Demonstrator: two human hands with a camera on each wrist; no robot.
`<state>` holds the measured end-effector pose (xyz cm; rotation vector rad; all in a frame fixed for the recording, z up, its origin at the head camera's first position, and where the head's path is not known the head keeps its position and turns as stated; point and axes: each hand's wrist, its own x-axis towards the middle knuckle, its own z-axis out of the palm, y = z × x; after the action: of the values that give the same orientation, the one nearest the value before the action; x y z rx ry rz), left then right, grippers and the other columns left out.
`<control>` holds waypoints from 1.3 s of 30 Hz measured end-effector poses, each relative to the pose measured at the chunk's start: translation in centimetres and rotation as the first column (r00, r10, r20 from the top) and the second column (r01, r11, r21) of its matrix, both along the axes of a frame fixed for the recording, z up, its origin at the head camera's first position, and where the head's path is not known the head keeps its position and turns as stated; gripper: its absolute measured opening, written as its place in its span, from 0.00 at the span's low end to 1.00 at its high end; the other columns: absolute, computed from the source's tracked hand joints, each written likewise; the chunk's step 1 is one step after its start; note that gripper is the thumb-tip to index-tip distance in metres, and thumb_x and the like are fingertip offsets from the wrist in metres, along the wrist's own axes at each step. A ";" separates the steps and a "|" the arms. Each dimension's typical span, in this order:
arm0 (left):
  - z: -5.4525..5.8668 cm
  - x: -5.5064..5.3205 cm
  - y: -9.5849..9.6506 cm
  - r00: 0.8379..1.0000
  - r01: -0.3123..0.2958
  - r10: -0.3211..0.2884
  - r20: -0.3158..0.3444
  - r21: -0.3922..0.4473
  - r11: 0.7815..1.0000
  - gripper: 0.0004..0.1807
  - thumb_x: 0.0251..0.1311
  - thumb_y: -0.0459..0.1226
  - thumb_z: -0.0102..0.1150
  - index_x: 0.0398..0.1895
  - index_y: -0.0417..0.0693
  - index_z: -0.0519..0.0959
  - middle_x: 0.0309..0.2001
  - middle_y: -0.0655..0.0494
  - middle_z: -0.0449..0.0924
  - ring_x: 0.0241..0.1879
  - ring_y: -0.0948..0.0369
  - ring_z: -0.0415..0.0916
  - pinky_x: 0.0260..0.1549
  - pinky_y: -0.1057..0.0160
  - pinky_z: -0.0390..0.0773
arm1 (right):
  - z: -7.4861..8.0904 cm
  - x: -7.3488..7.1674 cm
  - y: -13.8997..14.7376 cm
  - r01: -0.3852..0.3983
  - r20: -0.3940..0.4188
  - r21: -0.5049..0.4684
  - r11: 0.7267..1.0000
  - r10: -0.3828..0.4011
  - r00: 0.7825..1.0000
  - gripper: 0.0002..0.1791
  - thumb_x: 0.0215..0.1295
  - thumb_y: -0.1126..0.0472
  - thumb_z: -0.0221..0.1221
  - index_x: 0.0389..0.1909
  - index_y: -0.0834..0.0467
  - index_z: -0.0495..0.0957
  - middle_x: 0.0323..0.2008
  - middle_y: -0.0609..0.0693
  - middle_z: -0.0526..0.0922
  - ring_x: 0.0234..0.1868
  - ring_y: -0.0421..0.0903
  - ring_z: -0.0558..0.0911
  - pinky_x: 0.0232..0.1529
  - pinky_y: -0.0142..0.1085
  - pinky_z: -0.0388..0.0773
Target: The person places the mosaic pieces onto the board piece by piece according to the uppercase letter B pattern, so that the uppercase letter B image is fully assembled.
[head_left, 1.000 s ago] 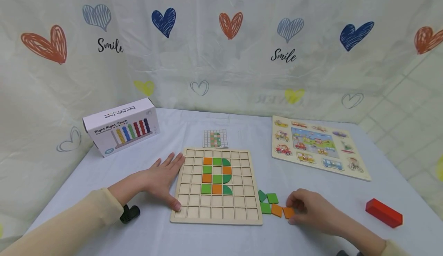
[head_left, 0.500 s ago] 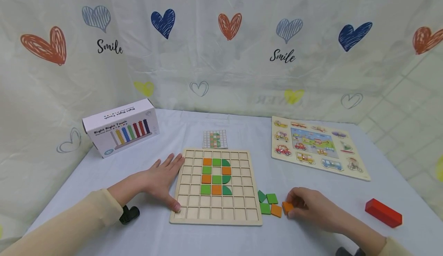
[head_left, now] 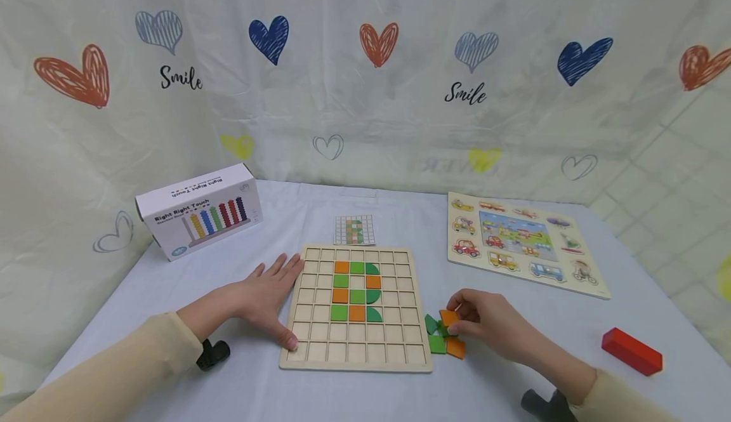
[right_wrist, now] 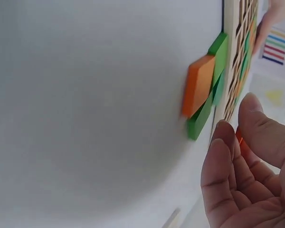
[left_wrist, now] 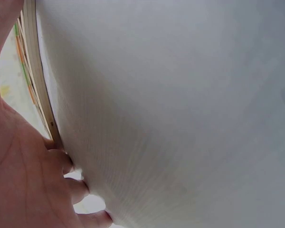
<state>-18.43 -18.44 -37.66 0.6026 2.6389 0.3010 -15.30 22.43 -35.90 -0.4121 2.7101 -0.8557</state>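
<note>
My left hand [head_left: 265, 298] rests with spread fingers on the left edge of a wooden grid board [head_left: 354, 355]. Orange and green tiles fill some of its cells, several of the green ones rounded on one side. Just right of the board, my right hand [head_left: 485, 320] pinches an orange square tile [head_left: 448, 317] between thumb and fingers. That tile is held above a small group of loose pieces: a green square tile [head_left: 437, 344], an orange tile [right_wrist: 199, 85], a dark green piece [head_left: 431, 324] and another green tile partly hidden under the hand.
Behind the board lies a printed pattern card [head_left: 354, 230]. A white toy box [head_left: 200, 209] stands at the back left, a vehicle picture puzzle [head_left: 525, 244] lies at the back right. A red block [head_left: 632, 351] sits at the far right.
My right hand has picked up the rightmost orange tile and carried it left and slightly away from me, over the loose pieces. My left hand stays on the board.
</note>
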 end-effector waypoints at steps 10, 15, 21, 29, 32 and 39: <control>0.3 0.2 0.2 1.000 -0.005 0.005 0.010 0.012 1.000 0.80 0.36 0.71 0.75 0.82 0.35 0.42 0.83 0.38 0.36 0.82 0.36 0.31 0.74 0.26 0.39 | 0.1 -0.4 -5.3 -0.061 0.015 -0.047 0.997 0.062 0.998 0.13 0.58 0.63 0.73 0.41 0.59 0.81 0.30 0.44 0.82 0.33 0.41 0.78 0.35 0.27 0.78; 0.3 0.3 0.1 1.000 0.000 0.000 0.008 0.017 1.000 0.80 0.36 0.71 0.75 0.82 0.34 0.42 0.83 0.37 0.36 0.82 0.36 0.31 0.74 0.26 0.39 | -0.1 -0.4 -7.5 -0.104 0.018 -0.073 0.992 0.106 0.994 0.13 0.57 0.64 0.74 0.40 0.59 0.81 0.31 0.45 0.82 0.33 0.40 0.78 0.35 0.28 0.79; 0.3 0.2 0.1 1.000 0.000 0.000 0.008 0.010 1.000 0.80 0.36 0.71 0.75 0.82 0.34 0.42 0.83 0.37 0.36 0.82 0.36 0.31 0.74 0.26 0.39 | -0.1 -0.6 -9.6 -0.166 0.015 -0.065 0.984 0.167 0.986 0.12 0.58 0.65 0.73 0.40 0.59 0.82 0.32 0.45 0.83 0.34 0.40 0.79 0.37 0.28 0.80; 0.2 0.1 0.1 1.000 0.002 -0.002 0.005 0.001 1.000 0.81 0.36 0.71 0.75 0.82 0.35 0.42 0.83 0.37 0.36 0.82 0.36 0.31 0.74 0.26 0.39 | 0.0 -0.3 -12.0 -0.247 0.001 -0.064 0.967 0.247 0.969 0.11 0.58 0.67 0.72 0.40 0.61 0.83 0.29 0.44 0.82 0.32 0.40 0.78 0.35 0.27 0.80; 0.2 0.1 0.1 1.000 0.005 -0.005 0.003 0.003 1.000 0.80 0.36 0.71 0.75 0.82 0.34 0.42 0.83 0.37 0.36 0.82 0.36 0.31 0.73 0.25 0.39 | 0.0 -0.2 -12.8 -0.274 -0.014 -0.055 0.960 0.274 0.962 0.11 0.58 0.67 0.72 0.40 0.61 0.83 0.29 0.44 0.81 0.31 0.39 0.78 0.34 0.27 0.79; 0.5 0.1 0.2 1.000 0.004 -0.004 0.006 0.005 1.000 0.80 0.37 0.71 0.74 0.81 0.34 0.42 0.83 0.36 0.36 0.82 0.35 0.31 0.73 0.25 0.39 | -0.1 -0.1 -14.3 -0.295 -0.020 -0.023 0.955 0.295 0.955 0.09 0.59 0.65 0.73 0.38 0.60 0.84 0.26 0.42 0.79 0.28 0.37 0.75 0.32 0.26 0.76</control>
<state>-18.29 -18.28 -37.19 0.6074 2.6316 0.3073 -15.39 8.09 -36.00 -0.8085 2.5622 -0.8042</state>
